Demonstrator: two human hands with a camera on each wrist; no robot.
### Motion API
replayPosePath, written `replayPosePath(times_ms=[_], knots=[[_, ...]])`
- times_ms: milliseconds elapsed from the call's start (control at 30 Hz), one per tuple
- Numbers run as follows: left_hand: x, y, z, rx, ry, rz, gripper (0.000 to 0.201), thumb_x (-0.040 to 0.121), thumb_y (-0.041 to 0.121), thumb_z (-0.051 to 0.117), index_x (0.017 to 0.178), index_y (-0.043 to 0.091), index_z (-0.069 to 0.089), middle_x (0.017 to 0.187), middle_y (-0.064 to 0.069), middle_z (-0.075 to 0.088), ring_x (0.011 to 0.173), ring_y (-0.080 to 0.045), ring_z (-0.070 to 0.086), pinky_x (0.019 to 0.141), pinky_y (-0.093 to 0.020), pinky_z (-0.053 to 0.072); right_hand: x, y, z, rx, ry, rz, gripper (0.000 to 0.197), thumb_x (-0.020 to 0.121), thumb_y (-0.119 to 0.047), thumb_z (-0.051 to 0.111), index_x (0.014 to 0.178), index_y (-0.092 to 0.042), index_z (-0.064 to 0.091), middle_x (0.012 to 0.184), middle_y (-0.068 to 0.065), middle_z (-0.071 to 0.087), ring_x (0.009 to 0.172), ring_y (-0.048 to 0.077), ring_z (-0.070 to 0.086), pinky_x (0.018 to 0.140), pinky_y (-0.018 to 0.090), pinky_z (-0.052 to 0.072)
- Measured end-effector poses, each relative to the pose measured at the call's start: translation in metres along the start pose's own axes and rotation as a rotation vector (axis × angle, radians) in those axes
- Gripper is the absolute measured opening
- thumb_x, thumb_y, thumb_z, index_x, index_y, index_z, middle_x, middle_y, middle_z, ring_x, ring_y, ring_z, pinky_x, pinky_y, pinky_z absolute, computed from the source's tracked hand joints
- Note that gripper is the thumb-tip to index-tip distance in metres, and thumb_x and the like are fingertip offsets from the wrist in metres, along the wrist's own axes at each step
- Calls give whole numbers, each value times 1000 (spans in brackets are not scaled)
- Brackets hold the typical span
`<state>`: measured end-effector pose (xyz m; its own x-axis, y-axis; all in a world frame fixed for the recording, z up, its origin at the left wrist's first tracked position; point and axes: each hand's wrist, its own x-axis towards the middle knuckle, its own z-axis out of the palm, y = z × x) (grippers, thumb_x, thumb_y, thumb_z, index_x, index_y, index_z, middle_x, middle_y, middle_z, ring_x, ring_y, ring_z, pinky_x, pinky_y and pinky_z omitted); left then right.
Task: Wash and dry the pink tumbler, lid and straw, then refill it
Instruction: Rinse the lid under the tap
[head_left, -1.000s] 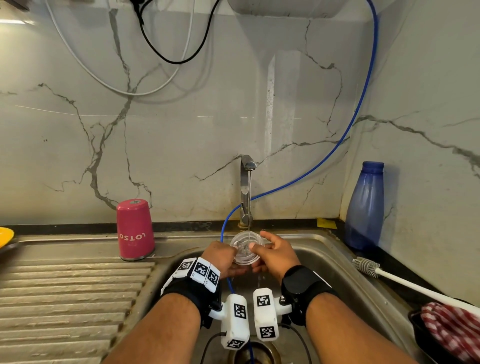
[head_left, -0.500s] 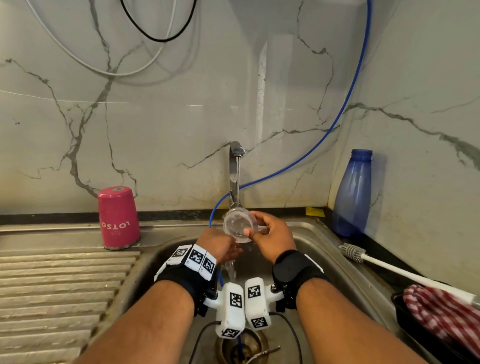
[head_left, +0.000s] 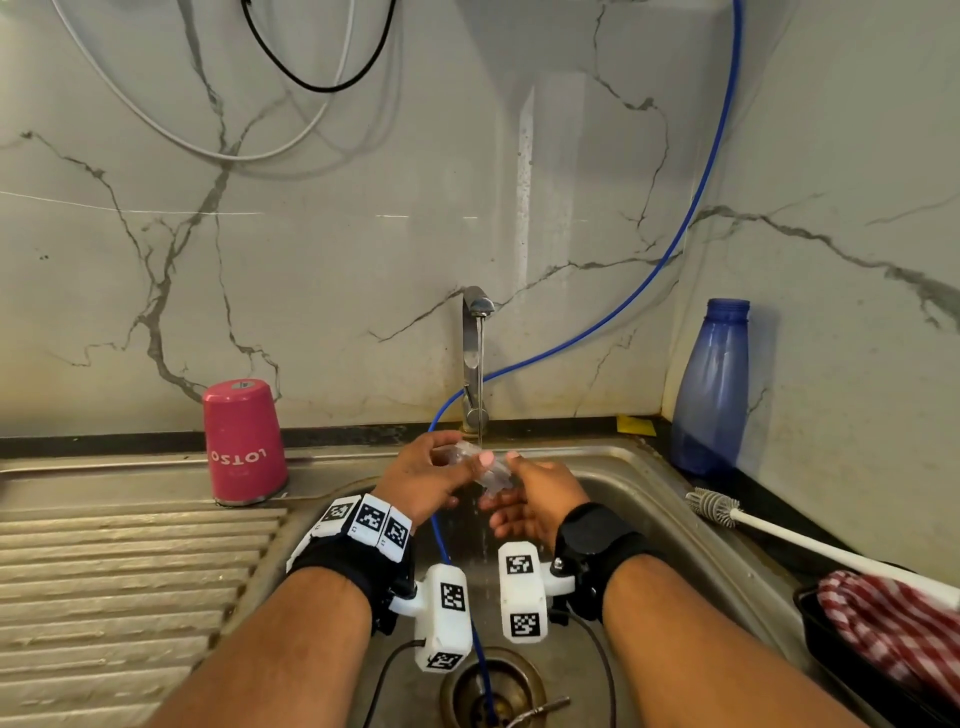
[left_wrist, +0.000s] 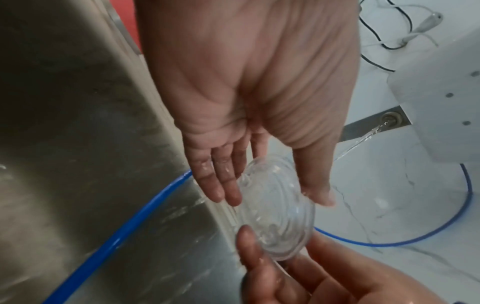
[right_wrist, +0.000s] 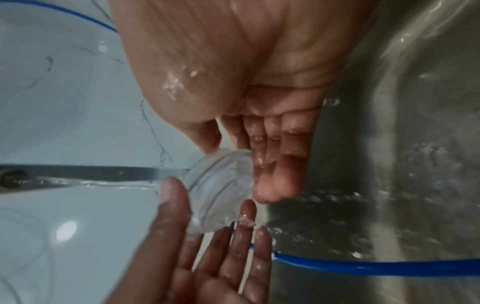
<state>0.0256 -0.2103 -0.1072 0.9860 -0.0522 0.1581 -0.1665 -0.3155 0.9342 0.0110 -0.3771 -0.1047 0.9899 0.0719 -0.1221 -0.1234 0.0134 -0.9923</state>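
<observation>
One pink tumbler (head_left: 244, 441), one clear lid (head_left: 488, 467), one blue bottle (head_left: 711, 389), one bottle brush (head_left: 712, 505), one tap (head_left: 475, 358), two hands.

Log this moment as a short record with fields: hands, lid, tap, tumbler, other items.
hands: left hand and right hand both hold the lid, fingers fairly straight
lid: clear lid tilted under the stream, over the sink
tap: tap running
tumbler: pink tumbler upside down on the drainboard
other items: blue bottle, brush, red checked cloth
</observation>
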Motion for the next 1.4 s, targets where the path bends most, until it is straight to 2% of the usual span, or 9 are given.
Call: replayPosePath(times_ms=[100, 200, 267, 367, 567, 767, 1067, 1300, 1400], knots=[[1, 1, 0, -146, 34, -91, 53, 83, 54, 72, 123, 21, 62, 113, -5, 73, 100, -22, 72, 90, -41, 60, 2, 4, 2, -136, -64, -108, 31, 100, -47, 53, 121, -26, 54, 98, 20, 74, 59, 22, 65, 60, 36, 58], [1, 2, -4, -375, 29, -182, 28, 97, 31, 63, 116, 11, 66, 111, -15, 73, 105, -30, 71, 100, -47, 55, 5, 9, 2, -298, -100, -176, 45, 85, -43, 75, 121, -24, 56, 96, 13, 75, 65, 20, 68, 59, 33, 59], [2, 3, -5, -404, 59, -224, 20, 101, 18, 58, 115, 7, 65, 112, -19, 73, 103, -32, 71, 98, -48, 56, 9, 16, 0, -450, -36, -220, 40, 78, -35, 84, 108, -23, 61, 95, 8, 74, 69, 19, 68, 62, 33, 59], [4, 3, -5, -340, 112, -253, 19, 102, 20, 57, 115, 9, 64, 111, -16, 73, 101, -31, 71, 88, -42, 59, 12, 18, -5, -608, 93, -319, 36, 67, -36, 91, 89, -27, 64, 93, -4, 73, 84, 16, 68, 75, 30, 58], [1, 8, -6, -330, 166, -287, 30, 105, 29, 50, 112, 4, 65, 108, -17, 73, 96, -30, 70, 78, -37, 55, 13, 17, -2, -733, 72, -344, 37, 64, -38, 91, 88, -28, 64, 96, -8, 71, 92, 12, 65, 85, 29, 55], [-2, 8, -9, -343, 134, -319, 43, 105, 42, 45, 118, 5, 64, 113, -17, 73, 103, -31, 69, 96, -45, 53, 13, 14, -4, -698, 82, -356, 35, 67, -39, 90, 87, -29, 62, 98, -7, 69, 94, 15, 65, 89, 33, 56], [-2, 5, -11, -419, 95, -365, 51, 102, 51, 47, 109, 5, 67, 106, -20, 74, 100, -35, 72, 92, -47, 58, 10, 14, 4, -764, -14, -375, 31, 67, -42, 90, 79, -33, 62, 96, -6, 73, 91, 14, 67, 90, 36, 56], [-2, 5, -4, -433, 61, -372, 42, 104, 43, 47, 109, 6, 66, 98, -21, 75, 93, -35, 73, 88, -46, 58, 9, 11, 1, -679, 83, -422, 30, 70, -37, 89, 85, -27, 64, 89, -9, 70, 84, 9, 64, 84, 30, 56], [-2, 5, -3, -463, 89, -365, 35, 106, 33, 48, 115, 4, 65, 100, -21, 76, 93, -35, 74, 76, -44, 61, 6, 11, 1, -642, 5, -379, 35, 68, -35, 91, 89, -22, 65, 91, -5, 72, 82, 13, 67, 78, 30, 58]])
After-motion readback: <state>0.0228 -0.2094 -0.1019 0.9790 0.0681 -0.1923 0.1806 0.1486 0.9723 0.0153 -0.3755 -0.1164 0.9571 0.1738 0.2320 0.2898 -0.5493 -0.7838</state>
